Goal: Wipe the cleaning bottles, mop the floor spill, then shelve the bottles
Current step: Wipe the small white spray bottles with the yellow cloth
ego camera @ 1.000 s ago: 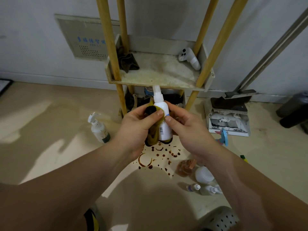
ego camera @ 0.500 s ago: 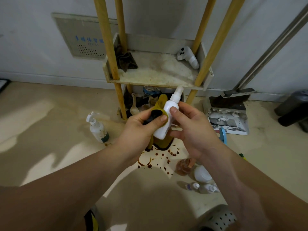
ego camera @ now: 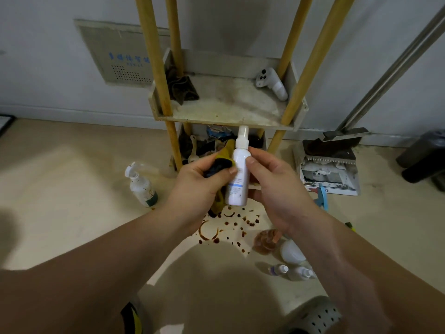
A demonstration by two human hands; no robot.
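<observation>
**Hazards.** The brown spill [ego camera: 226, 225] is the largest open defect. It lies unmopped on the floor in front of the shelf unit [ego camera: 228, 104] and directly beneath the work. A foot placed there would likely track it outward.

Both hands are engaged above it. The right hand [ego camera: 277, 186] grips the white spray bottle [ego camera: 238, 174] upright, thumb on the front and fingers curled behind. The left hand [ego camera: 199, 184] clutches a yellow-and-dark cloth [ego camera: 220, 165] and presses it against the bottle's left side. If rubbing loosens that one-handed grip, the bottle would drop into the spill. The cloth's tail hangs below the left hand; if lowered, it could pick up brown liquid and smear it back onto the bottle.

An amber bottle [ego camera: 265, 239] sits just beside the spill's right edge, where mopping could knock it over.

**Containers.**
- **Shelf unit, upper tray:** a dark rag [ego camera: 183, 88] at back left and a white handheld controller [ego camera: 271, 83] at back right. The surface between them is stained.
- **Shelf unit, lower compartment [ego camera: 216, 141]:** crowded with dark clutter; the items cannot be identified.
- **Dustpan [ego camera: 330, 169], right of the unit:** contains pale debris.
- **Trigger sprayer [ego camera: 140, 186], standing on the floor at left:** contents cannot be read.
- **Round white bottle [ego camera: 291, 251] and two small bottles [ego camera: 278, 270]:** near the amber bottle. The small pair lie on their sides; fill levels cannot be told.
</observation>
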